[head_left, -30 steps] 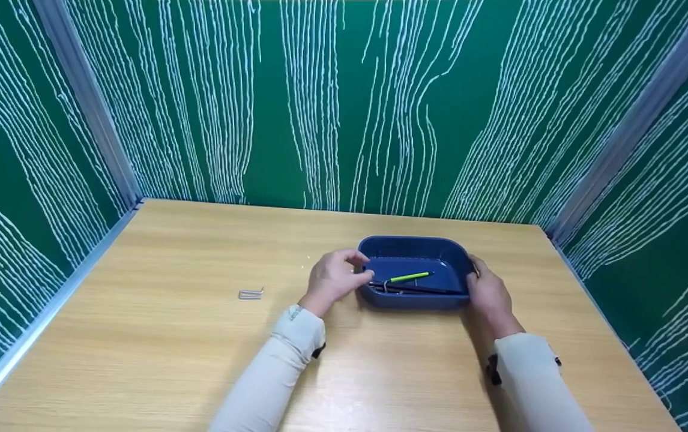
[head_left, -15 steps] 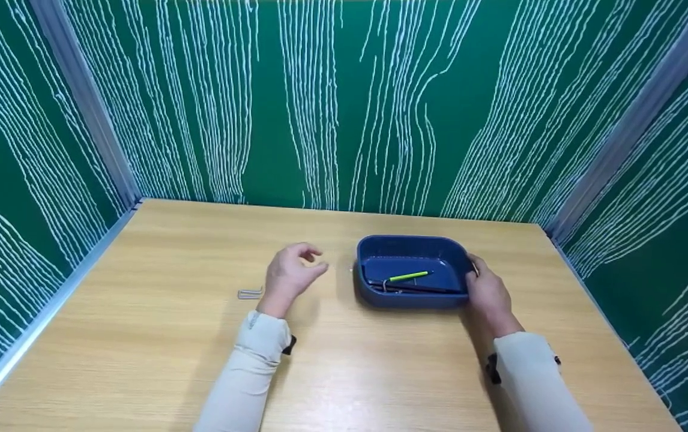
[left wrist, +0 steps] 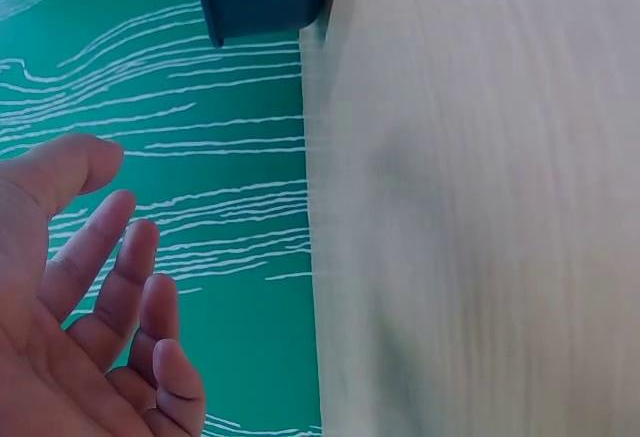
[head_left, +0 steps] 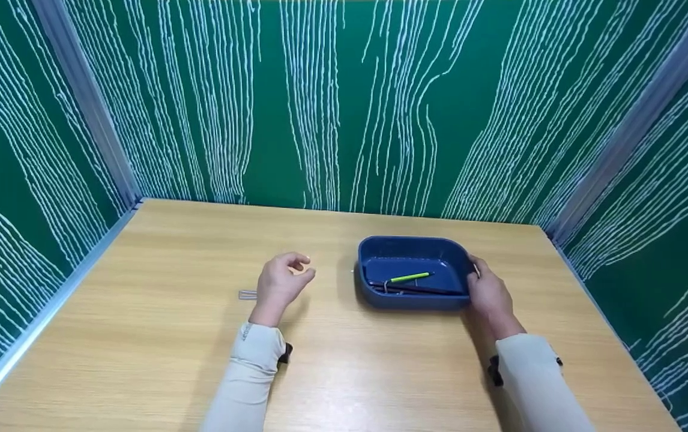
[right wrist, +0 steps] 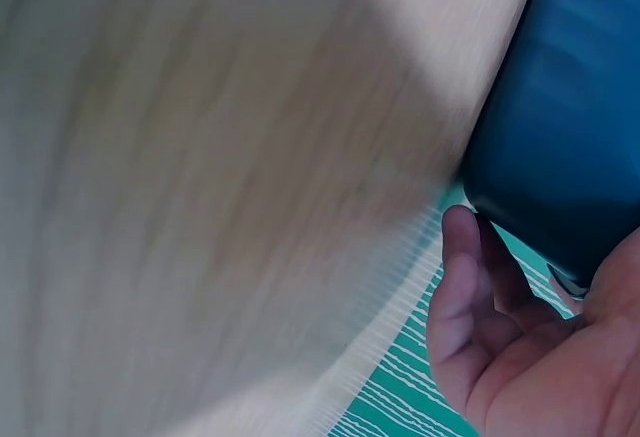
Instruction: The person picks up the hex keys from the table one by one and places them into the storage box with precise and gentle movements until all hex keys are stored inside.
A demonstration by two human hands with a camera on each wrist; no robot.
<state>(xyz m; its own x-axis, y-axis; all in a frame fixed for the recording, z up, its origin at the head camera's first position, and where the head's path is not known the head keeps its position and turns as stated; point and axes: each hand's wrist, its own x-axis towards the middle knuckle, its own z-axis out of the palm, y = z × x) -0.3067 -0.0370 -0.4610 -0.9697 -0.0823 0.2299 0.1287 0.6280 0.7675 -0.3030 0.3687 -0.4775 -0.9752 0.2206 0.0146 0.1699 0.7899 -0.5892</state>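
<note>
A dark blue plastic bin [head_left: 413,302] is on the right half of the table. My right hand [head_left: 491,294] grips its right wall, thumb at the rim; in the right wrist view, fingers [right wrist: 460,307] curl by its outer side. Inside lie a lime-green pen [head_left: 410,277] and dark, slender stick-like items [head_left: 422,289] along the near wall. Left of the bin, my left hand [head_left: 278,285] hovers with loosely bent fingers and holds nothing; its bare palm [left wrist: 50,377] shows in the left wrist view. Thin bent metal rods [head_left: 247,294] lie beside that hand, partly hidden by it.
The wooden table [head_left: 140,336] runs back to a green wall [head_left: 272,120] with wavy white lines. More such panels and grey posts [head_left: 86,90] close off both sides. A tiny pale speck [head_left: 352,271] lies left of the bin.
My left hand has come away from the bin's left rim and moved left, near the metal rods. The right hand and bin have stayed in place.
</note>
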